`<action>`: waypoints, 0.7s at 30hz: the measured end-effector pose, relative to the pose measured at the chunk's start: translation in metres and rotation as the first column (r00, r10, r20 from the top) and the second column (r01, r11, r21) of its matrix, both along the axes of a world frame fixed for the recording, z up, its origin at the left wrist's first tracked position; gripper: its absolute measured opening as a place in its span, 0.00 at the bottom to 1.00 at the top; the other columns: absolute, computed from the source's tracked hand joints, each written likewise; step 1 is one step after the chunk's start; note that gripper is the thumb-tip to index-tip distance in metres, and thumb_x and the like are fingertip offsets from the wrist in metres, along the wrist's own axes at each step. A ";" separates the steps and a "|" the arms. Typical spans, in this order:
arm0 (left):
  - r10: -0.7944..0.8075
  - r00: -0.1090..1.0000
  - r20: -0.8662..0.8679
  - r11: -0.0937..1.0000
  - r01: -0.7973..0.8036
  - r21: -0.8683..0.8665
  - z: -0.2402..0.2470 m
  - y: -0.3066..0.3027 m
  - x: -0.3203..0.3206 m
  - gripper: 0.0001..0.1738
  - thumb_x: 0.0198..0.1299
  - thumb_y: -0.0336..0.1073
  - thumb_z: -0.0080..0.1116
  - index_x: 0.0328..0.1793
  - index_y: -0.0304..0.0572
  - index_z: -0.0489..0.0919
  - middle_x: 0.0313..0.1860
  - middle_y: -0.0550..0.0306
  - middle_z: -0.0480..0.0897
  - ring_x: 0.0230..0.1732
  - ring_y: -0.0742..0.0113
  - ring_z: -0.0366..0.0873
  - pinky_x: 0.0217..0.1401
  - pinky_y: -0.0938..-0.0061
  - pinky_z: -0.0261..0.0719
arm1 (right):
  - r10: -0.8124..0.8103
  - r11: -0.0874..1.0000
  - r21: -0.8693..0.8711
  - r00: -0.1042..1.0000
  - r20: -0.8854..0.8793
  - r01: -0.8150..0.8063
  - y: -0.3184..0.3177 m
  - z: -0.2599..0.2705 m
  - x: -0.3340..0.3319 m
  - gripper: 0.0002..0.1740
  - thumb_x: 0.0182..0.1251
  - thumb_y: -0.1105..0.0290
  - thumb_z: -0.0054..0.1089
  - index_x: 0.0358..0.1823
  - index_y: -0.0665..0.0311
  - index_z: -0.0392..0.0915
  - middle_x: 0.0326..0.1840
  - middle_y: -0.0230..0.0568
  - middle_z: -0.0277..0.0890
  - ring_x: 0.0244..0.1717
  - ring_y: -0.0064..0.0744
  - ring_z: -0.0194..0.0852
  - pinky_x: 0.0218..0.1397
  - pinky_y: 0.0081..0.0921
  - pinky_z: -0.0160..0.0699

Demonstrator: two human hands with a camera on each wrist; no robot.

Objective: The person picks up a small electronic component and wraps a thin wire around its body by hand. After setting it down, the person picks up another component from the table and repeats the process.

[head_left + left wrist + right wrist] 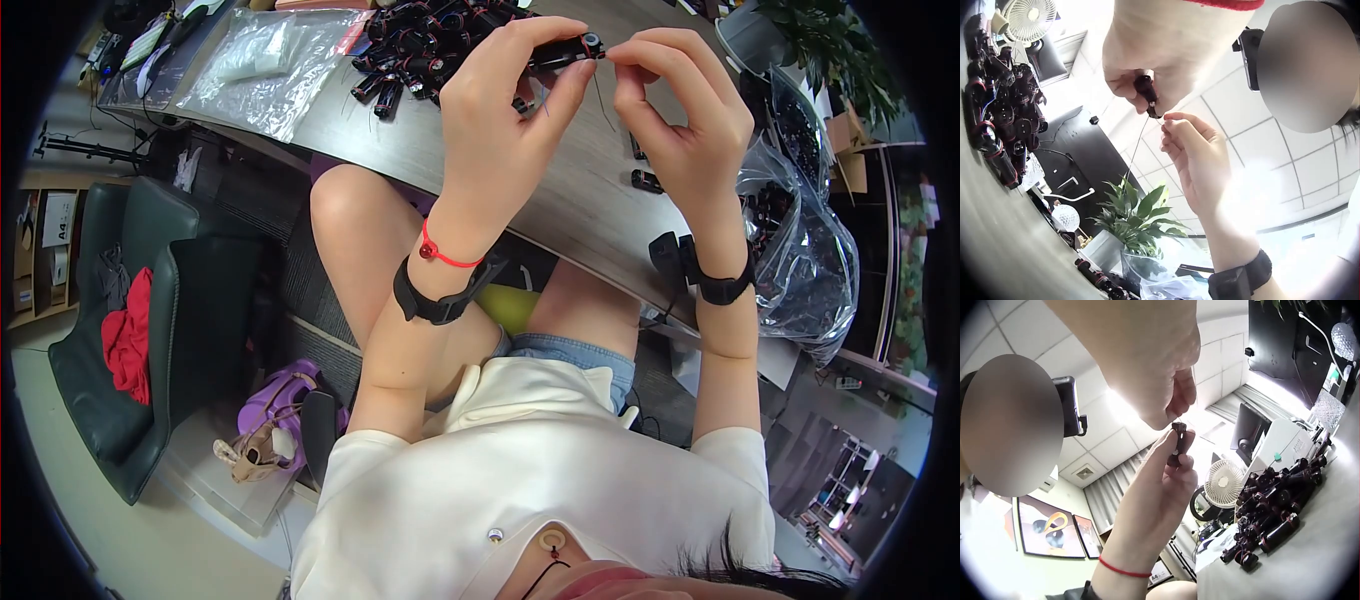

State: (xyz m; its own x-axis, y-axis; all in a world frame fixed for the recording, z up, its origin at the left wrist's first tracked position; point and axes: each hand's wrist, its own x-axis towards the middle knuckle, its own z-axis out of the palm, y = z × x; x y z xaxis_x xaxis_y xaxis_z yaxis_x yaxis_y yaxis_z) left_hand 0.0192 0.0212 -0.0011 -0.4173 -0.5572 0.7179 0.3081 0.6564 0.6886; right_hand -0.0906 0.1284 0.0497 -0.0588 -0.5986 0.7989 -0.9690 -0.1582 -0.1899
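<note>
My left hand (495,120) grips a small glossy black cylinder (560,54) with a pale round end, high over the table. Thin wires trail from the cylinder, one hanging down past its end. In the left wrist view the cylinder (1145,89) pokes out between my left thumb and fingers. My right hand (690,105) is right at the end of the cylinder, thumb and index fingertips pinched together on a thin wire there. The right wrist view shows the cylinder (1178,440) upright in the left hand (1154,494), just below the right fingertips.
A heap of similar black cylinders (425,50) with red rings lies on the grey table (590,215). Left of it is a clear plastic bag (260,75). A few cylinders (646,181) lie under my right hand, beside a large clear bag (810,260). A potted plant (835,50) stands behind.
</note>
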 end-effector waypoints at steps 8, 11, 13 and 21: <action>0.057 0.998 -0.029 0.996 -0.059 -0.072 0.004 0.000 0.000 0.13 0.56 0.28 0.66 0.49 0.43 0.83 0.36 0.64 0.83 0.26 0.80 0.73 0.29 0.86 0.70 | -0.020 1.000 -0.010 0.999 -0.034 0.020 0.001 -0.001 0.000 0.11 0.50 0.86 0.63 0.36 0.68 0.81 0.37 0.37 0.78 0.32 0.24 0.79 0.38 0.17 0.77; 0.084 0.995 -0.044 0.992 -0.088 -0.091 0.005 0.001 0.000 0.13 0.55 0.28 0.67 0.48 0.44 0.83 0.35 0.62 0.83 0.26 0.78 0.74 0.29 0.85 0.71 | -0.032 0.999 -0.015 0.997 -0.067 0.031 -0.001 -0.002 0.001 0.11 0.50 0.85 0.63 0.36 0.68 0.80 0.37 0.37 0.78 0.32 0.24 0.79 0.37 0.17 0.77; 0.117 0.992 -0.038 0.987 -0.121 -0.107 0.005 0.003 0.000 0.14 0.53 0.28 0.68 0.48 0.45 0.83 0.35 0.61 0.83 0.26 0.76 0.74 0.28 0.85 0.71 | -0.036 0.999 -0.017 0.996 -0.084 0.035 -0.001 -0.003 0.002 0.11 0.50 0.85 0.63 0.36 0.68 0.80 0.37 0.37 0.78 0.32 0.24 0.79 0.37 0.17 0.77; 0.138 0.990 -0.033 0.984 -0.141 -0.111 0.003 0.002 -0.001 0.15 0.52 0.28 0.69 0.47 0.46 0.84 0.35 0.61 0.83 0.26 0.75 0.75 0.27 0.83 0.72 | -0.032 0.999 0.029 0.999 -0.030 0.033 -0.002 -0.005 0.000 0.11 0.50 0.85 0.64 0.36 0.67 0.80 0.36 0.37 0.78 0.32 0.25 0.79 0.37 0.17 0.78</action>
State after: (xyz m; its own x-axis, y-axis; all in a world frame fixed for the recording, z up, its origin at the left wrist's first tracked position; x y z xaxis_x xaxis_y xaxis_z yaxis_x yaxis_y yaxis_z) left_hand 0.0186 0.0233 0.0024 -0.3219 -0.5235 0.7888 0.2242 0.7674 0.6008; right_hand -0.0902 0.1265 0.0449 -0.0556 -0.6197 0.7828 -0.9787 -0.1212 -0.1655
